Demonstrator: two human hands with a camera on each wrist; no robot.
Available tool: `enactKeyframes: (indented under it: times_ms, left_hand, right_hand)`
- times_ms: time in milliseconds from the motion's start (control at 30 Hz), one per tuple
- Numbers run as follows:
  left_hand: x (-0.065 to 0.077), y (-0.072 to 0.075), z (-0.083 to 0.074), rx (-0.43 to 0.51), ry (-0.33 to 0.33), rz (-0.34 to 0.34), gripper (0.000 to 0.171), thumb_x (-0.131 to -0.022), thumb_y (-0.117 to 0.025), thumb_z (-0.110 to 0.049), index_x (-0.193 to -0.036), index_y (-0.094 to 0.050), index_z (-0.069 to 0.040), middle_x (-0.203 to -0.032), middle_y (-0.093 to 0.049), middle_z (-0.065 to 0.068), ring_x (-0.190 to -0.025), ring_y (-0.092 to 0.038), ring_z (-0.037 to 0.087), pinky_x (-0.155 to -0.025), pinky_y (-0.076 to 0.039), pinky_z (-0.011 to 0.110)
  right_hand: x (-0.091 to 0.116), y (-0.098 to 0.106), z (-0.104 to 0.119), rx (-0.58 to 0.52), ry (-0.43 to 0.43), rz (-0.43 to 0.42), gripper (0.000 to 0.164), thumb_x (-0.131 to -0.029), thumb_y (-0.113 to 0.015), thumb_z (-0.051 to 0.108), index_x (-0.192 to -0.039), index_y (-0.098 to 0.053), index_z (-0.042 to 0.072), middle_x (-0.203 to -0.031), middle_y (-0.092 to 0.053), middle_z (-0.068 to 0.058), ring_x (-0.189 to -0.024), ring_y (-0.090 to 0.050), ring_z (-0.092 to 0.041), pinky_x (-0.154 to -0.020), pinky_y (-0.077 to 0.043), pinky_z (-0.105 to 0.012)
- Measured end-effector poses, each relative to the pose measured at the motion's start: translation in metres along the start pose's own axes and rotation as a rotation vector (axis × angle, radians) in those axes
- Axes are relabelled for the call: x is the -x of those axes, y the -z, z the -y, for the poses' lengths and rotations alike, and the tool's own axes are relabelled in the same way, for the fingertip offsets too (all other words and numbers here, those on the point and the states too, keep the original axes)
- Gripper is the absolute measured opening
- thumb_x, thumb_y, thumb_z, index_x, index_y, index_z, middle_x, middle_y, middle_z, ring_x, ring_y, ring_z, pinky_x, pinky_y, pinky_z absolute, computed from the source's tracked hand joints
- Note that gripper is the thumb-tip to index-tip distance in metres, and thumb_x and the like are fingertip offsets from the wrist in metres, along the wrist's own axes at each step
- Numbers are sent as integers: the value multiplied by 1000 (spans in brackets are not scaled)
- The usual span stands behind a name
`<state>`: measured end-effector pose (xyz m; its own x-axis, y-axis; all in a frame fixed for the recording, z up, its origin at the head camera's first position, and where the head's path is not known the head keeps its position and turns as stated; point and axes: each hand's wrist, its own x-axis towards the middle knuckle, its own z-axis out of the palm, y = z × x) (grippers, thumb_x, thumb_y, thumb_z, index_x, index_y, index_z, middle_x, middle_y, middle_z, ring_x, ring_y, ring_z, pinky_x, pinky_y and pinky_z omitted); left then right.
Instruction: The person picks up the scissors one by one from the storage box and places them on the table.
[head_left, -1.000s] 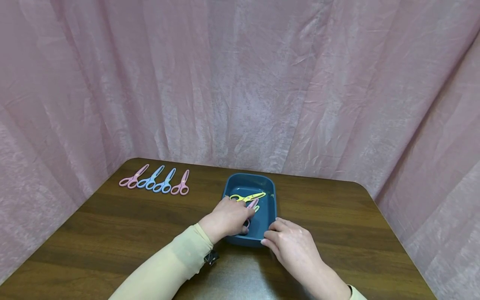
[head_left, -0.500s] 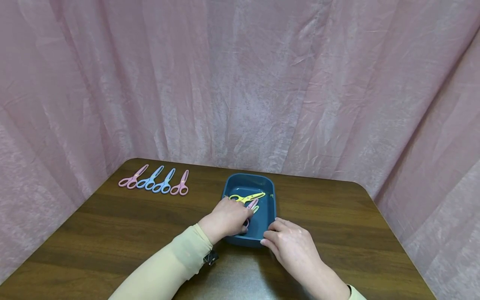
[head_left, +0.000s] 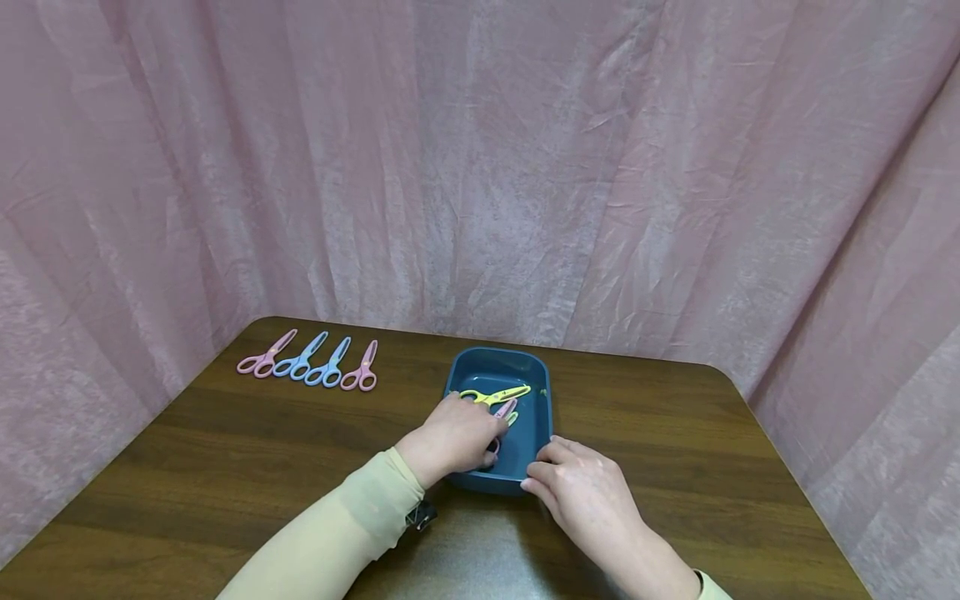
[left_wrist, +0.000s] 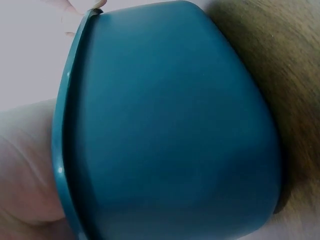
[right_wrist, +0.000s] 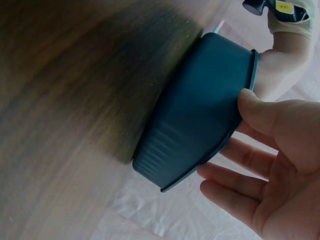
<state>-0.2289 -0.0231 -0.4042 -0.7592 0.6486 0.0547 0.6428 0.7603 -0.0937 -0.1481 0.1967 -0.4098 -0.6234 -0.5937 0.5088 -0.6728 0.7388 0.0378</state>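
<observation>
A dark blue plastic tray [head_left: 528,450] stands on the table, its outer wall [left_wrist: 175,115] filling most of the left wrist view. My left hand [head_left: 456,437] reaches over its near left side and down inside. Yellow scissors [head_left: 498,395] lie beyond that hand's fingers. Pink scissors [head_left: 506,409] and a light green piece [head_left: 512,418] show partly beside them; a pink loop appears by the thumb. The left fingertips are hidden, so their hold is unclear. My right hand [head_left: 588,483] pinches the tray's near right corner, thumb against the rim in the right wrist view.
At the back left of the wooden table [head_left: 637,408], pink scissors [head_left: 268,354], blue scissors [head_left: 302,356], more blue scissors [head_left: 329,362] and another pink pair [head_left: 362,365] lie in a row. A pink curtain [head_left: 510,167] hangs behind the table.
</observation>
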Motion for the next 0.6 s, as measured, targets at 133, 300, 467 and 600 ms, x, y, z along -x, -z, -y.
enactKeyframes:
  times_ms: [133, 300, 467, 600]
  left_hand:
    - [-1, 1, 0, -30, -4, 3, 24, -98, -84, -44, -111, -83, -24, -100, -80, 3, -86, -69, 22, -84, -56, 45]
    - [0, 3, -1, -48, -16, -20, 26, -99, -83, -45, -116, -82, -25, -105, -81, 3, -88, -69, 22, -81, -54, 42]
    - [2, 7, -3, -42, -20, -42, 26, -99, -83, -44, -116, -82, -25, -106, -81, 3, -88, -69, 22, -81, -54, 42]
    - [3, 10, -4, -43, -10, -48, 31, -99, -83, -46, -121, -82, -25, -112, -81, 5, -92, -71, 23, -82, -54, 41]
  right_hand:
    - [0, 0, 0, 2, 2, -5, 10, -89, -94, 24, -93, -85, 21, -91, -70, 7, -90, -69, -13, -75, -62, -34]
    - [0, 0, 0, 3, -1, 4, 9, -90, -93, 24, -94, -86, 20, -91, -71, 7, -90, -69, -13, -75, -62, -34]
    - [0, 1, 0, 0, -8, 15, 9, -90, -93, 25, -95, -86, 20, -92, -71, 7, -90, -69, -14, -76, -62, -35]
    - [0, 0, 1, -3, -11, 12, 10, -90, -93, 25, -95, -86, 20, -93, -71, 7, -91, -70, -14, -77, -63, -35]
